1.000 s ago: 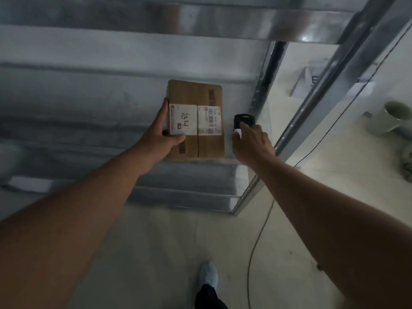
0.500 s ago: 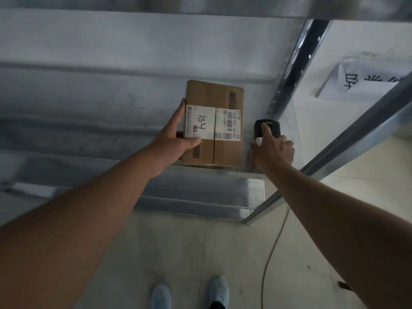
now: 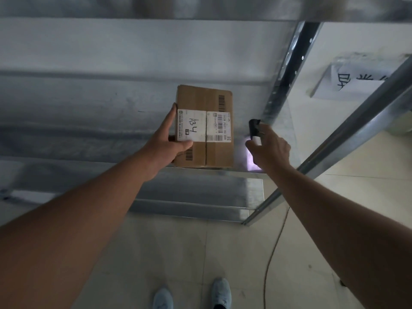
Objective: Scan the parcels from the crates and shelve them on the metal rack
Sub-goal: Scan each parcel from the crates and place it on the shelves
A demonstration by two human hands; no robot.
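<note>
Your left hand (image 3: 166, 142) has its grip on the cardboard parcel (image 3: 214, 101), which sits on the metal rack shelf (image 3: 89, 112) near its right end. Your right hand (image 3: 270, 148) grips a black scanner (image 3: 253, 128) just beside it.

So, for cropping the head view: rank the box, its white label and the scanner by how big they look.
1. box
2. label, stuck on the box, so fairly compared
3. scanner, though the right hand hides part of it
</note>
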